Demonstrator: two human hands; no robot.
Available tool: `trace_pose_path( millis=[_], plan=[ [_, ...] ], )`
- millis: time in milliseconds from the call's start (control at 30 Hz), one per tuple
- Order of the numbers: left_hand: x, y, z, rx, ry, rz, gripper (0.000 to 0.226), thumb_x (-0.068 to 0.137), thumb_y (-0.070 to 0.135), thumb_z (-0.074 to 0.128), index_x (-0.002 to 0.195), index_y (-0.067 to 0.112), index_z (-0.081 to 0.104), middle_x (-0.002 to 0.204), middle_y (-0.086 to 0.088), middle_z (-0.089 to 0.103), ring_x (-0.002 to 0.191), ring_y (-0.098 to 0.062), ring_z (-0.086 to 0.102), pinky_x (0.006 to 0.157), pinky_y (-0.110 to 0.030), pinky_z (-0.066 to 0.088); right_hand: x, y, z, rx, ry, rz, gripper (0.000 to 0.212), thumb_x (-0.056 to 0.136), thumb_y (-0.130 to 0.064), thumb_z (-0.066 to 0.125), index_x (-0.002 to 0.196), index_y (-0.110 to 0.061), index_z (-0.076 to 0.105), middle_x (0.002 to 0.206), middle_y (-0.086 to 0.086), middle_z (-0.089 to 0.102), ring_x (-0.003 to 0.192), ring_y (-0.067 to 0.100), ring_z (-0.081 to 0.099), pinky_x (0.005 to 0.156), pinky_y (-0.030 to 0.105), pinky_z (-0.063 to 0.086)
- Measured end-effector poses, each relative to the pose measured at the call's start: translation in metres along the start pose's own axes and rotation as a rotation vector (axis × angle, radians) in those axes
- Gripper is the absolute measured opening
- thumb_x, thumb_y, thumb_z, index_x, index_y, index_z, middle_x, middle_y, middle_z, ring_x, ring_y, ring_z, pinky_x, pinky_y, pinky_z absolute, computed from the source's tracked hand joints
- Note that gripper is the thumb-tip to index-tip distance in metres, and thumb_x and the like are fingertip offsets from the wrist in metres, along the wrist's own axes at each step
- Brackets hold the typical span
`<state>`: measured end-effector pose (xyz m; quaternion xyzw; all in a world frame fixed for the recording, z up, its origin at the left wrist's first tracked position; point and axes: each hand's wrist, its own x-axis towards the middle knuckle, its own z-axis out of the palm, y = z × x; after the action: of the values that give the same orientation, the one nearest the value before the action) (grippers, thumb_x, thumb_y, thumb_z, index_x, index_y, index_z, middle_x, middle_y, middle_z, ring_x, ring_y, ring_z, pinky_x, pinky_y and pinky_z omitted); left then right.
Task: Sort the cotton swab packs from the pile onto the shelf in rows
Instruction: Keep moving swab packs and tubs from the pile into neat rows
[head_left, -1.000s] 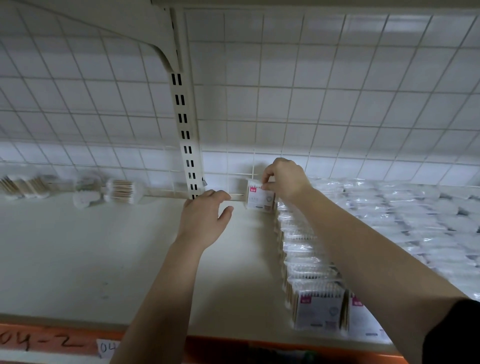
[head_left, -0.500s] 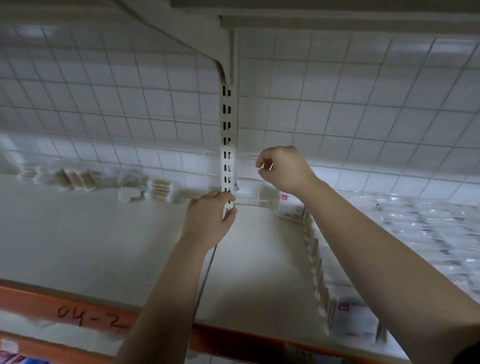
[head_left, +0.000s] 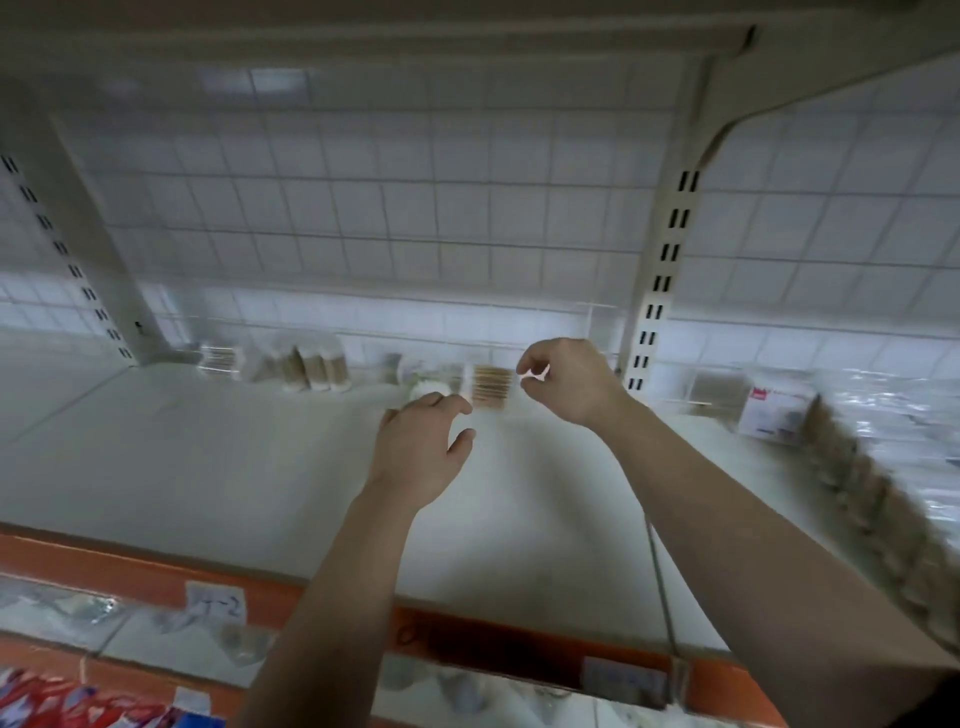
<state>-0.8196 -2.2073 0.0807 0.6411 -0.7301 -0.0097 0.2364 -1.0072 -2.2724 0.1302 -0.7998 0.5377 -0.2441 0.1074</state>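
While both arms were stretched over the shelf (head_left: 208, 467), the left hand (head_left: 421, 452) was seen released, fingers loosely spread, just short of a cotton swab pack (head_left: 488, 387) lying at the shelf's back. The right hand (head_left: 571, 382) was noted just beside that pack's right edge, fingers curled, thumb and forefinger close together; whether the pack was pinched could not be told through the blur. More loose packs (head_left: 311, 366) were recorded further left along the back. Rows of packs (head_left: 857, 478) were ranged at the right, a labelled pack (head_left: 774, 415) at their far end
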Motion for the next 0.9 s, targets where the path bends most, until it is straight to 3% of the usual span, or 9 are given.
trace_pose_path(
  millis=[300, 400, 500, 633, 733, 900],
  plan=[
    [0.023, -0.074, -0.011, -0.04, -0.025, 0.009, 0.033, 0.092, 0.033, 0.053, 0.124, 0.026, 0.056, 0.12, 0.004, 0.059, 0.108, -0.019, 0.057, 0.092, -0.034, 0.039, 0.023, -0.023, 0.059, -0.012, 0.023, 0.154, 0.034, 0.08, -0.011, 0.06, 0.113, -0.018, 0.065, 0.112, 0.005, 0.06, 0.107, 0.024, 0.055, 0.083, 0.025, 0.041],
    [0.037, -0.083, -0.011, -0.04, -0.02, 0.03, 0.031, 0.094, 0.031, 0.05, 0.122, 0.022, 0.058, 0.117, -0.001, 0.058, 0.105, -0.024, 0.058, 0.088, -0.038, 0.045, 0.031, -0.02, 0.071, -0.095, 0.02, 0.173, 0.04, 0.081, -0.012, 0.056, 0.12, -0.018, 0.06, 0.115, 0.007, 0.06, 0.114, 0.031, 0.048, 0.09, 0.034, 0.044],
    [0.052, -0.087, -0.011, -0.062, 0.001, 0.047, 0.024, 0.097, 0.028, 0.046, 0.112, 0.019, 0.062, 0.112, -0.004, 0.059, 0.101, -0.025, 0.059, 0.081, -0.038, 0.048, 0.037, -0.018, 0.074, -0.134, 0.033, 0.216, 0.044, 0.084, -0.013, 0.054, 0.129, -0.015, 0.054, 0.124, 0.007, 0.053, 0.119, 0.03, 0.038, 0.093, 0.033, 0.038],
    [0.075, -0.086, -0.009, -0.074, -0.006, 0.026, 0.03, 0.096, 0.031, 0.047, 0.119, 0.017, 0.058, 0.114, -0.005, 0.054, 0.099, -0.024, 0.058, 0.077, -0.034, 0.047, 0.041, -0.012, 0.076, -0.134, -0.002, 0.224, 0.043, 0.083, -0.017, 0.062, 0.125, -0.013, 0.057, 0.125, 0.008, 0.044, 0.117, 0.03, 0.039, 0.092, 0.032, 0.039],
    [0.087, -0.086, -0.003, -0.067, -0.035, -0.008, 0.035, 0.094, 0.035, 0.05, 0.125, 0.019, 0.053, 0.121, -0.004, 0.049, 0.103, -0.024, 0.056, 0.081, -0.037, 0.049, 0.04, -0.009, 0.076, -0.028, 0.013, 0.256, 0.041, 0.079, -0.018, 0.068, 0.118, -0.016, 0.057, 0.119, 0.006, 0.044, 0.103, 0.026, 0.05, 0.079, 0.026, 0.039],
    [0.097, -0.086, 0.003, -0.072, -0.084, -0.059, 0.039, 0.093, 0.041, 0.049, 0.127, 0.021, 0.05, 0.127, -0.005, 0.045, 0.111, -0.026, 0.052, 0.084, -0.04, 0.049, 0.038, -0.01, 0.074, 0.016, -0.036, 0.294, 0.036, 0.077, -0.019, 0.068, 0.103, -0.019, 0.043, 0.089, 0.001, 0.052, 0.078, 0.02, 0.046, 0.057, 0.03, 0.033]
  ],
)
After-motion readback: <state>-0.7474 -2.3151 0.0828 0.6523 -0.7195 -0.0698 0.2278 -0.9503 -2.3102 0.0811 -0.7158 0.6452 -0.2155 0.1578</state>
